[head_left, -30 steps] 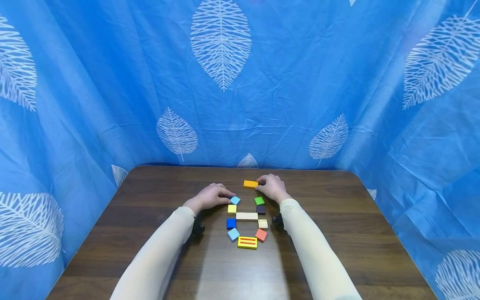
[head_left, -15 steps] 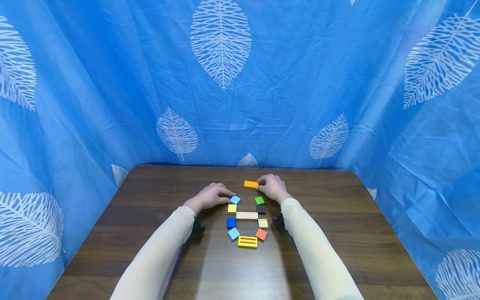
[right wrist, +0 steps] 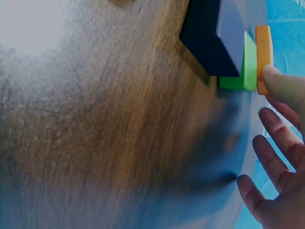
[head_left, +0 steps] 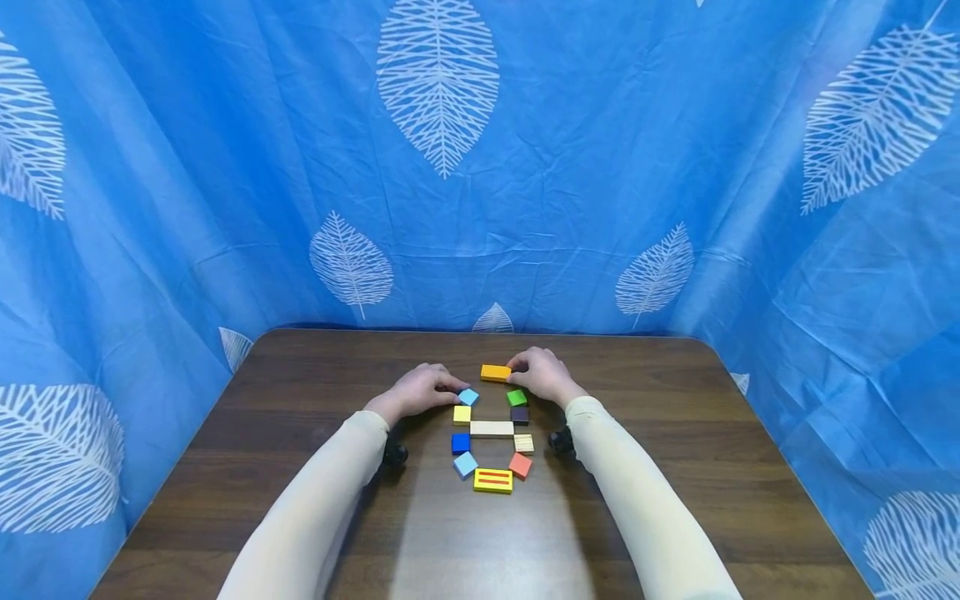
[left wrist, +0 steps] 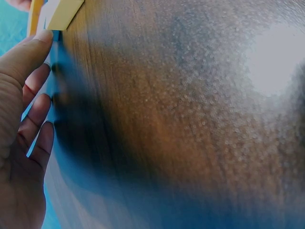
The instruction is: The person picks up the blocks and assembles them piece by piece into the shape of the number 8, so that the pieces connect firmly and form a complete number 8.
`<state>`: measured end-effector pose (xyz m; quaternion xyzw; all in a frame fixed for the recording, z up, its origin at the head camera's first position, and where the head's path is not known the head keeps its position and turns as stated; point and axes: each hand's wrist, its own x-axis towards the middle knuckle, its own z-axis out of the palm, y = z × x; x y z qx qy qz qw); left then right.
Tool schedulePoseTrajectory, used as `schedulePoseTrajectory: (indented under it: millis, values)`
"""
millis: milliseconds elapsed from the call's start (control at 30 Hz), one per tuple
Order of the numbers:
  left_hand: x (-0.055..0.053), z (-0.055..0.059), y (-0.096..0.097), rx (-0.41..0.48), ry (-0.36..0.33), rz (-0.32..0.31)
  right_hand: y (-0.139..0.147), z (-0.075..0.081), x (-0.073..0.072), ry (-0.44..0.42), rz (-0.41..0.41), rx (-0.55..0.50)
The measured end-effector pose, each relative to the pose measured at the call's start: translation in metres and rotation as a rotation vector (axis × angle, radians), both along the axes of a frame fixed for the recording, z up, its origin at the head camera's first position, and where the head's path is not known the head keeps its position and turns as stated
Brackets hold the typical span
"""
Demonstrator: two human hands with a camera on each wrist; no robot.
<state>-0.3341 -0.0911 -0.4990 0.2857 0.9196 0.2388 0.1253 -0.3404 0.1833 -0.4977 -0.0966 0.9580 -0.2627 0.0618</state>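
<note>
In the head view, my right hand (head_left: 545, 373) pinches the right end of an orange block (head_left: 496, 373) at the far end of a ring of small blocks. The right wrist view shows my thumb on that orange block (right wrist: 263, 52), just beyond a green block (right wrist: 249, 64) and a dark block (right wrist: 209, 36). My left hand (head_left: 422, 390) holds a light blue block (head_left: 468, 397) between thumb and index finger at the ring's far left. From the left wrist, a yellow block (left wrist: 66, 13) partly hides that light blue one.
Nearer me lie a yellow block (head_left: 462, 415), a long cream bar (head_left: 492, 429), a blue block (head_left: 461, 443), a striped wooden block (head_left: 523, 443), a second light blue block (head_left: 465, 464), a red block (head_left: 521, 465) and a red-striped yellow block (head_left: 492, 481). A blue curtain (head_left: 555, 167) hangs behind the table (head_left: 315, 358).
My right hand has moved the orange block slightly left and toward me, closer to the light blue and green blocks. My left hand stays at its light blue block. The head view has shifted a little.
</note>
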Motion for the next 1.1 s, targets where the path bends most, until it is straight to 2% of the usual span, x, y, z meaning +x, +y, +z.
schedulePoseTrajectory:
  millis: [500,1100]
  values:
    - [-0.0002,-0.0011,0.0003,-0.015,-0.002,0.019,-0.0011,0.0015,0.0013,-0.066,0.071,-0.045]
    - [-0.0002,-0.0027,0.0017,-0.006,-0.010,0.029,-0.0007,0.0052,0.0035,-0.109,0.086,-0.061]
